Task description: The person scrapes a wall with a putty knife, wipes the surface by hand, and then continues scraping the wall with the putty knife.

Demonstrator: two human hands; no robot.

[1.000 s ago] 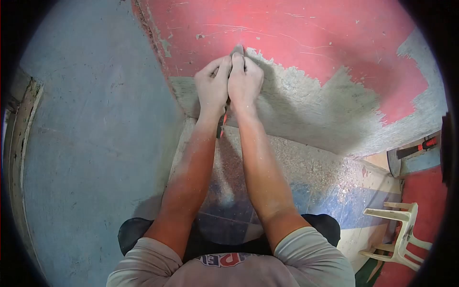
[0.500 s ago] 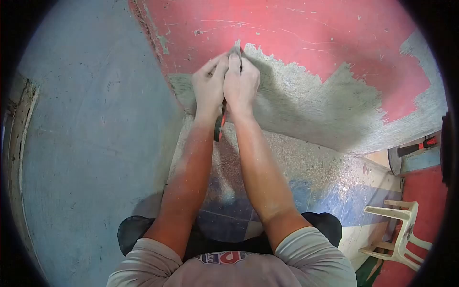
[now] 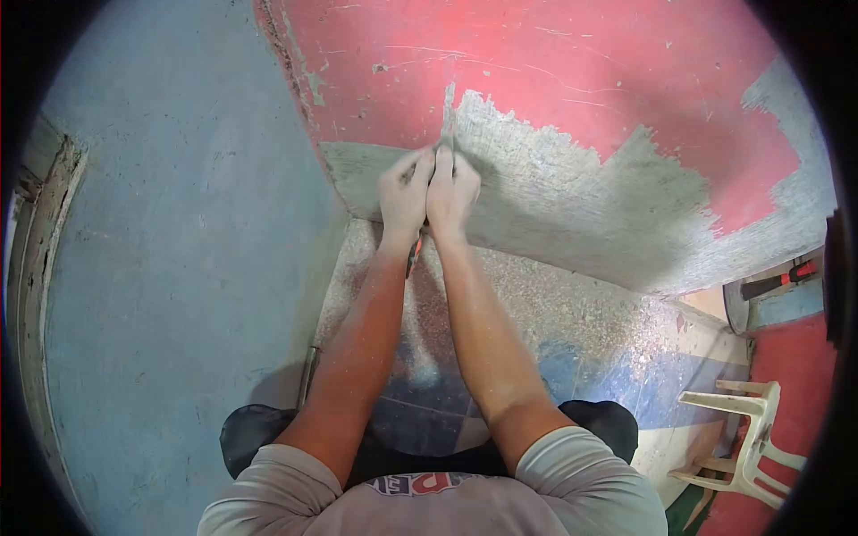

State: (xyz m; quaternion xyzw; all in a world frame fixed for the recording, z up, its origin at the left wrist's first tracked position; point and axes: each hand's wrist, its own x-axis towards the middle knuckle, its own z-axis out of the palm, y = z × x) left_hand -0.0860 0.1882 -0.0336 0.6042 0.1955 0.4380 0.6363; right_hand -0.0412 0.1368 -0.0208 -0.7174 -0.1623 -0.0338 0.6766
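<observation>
My left hand (image 3: 405, 198) and my right hand (image 3: 453, 195) are pressed side by side, both closed around one scraper. Its black-and-red handle (image 3: 414, 257) sticks out below my wrists. A small part of the blade shows above my fingertips against the wall, mostly hidden by the hands. Pale dust coats both hands. In front of them, the red-painted wall (image 3: 536, 71) has a ragged edge above a bare grey area (image 3: 572, 196). A narrow bare strip (image 3: 449, 103) runs up into the red just above my fingers.
A blue-grey wall (image 3: 179, 232) stands close on my left. Pale debris (image 3: 554, 290) covers the floor by the wall's foot. At the right are a white plastic chair (image 3: 755, 438) on its side and a red-and-black handled tool (image 3: 779, 279).
Both hands have moved down the wall together with the scraper, towards me. The narrow bare strip in the red paint is now uncovered above them.
</observation>
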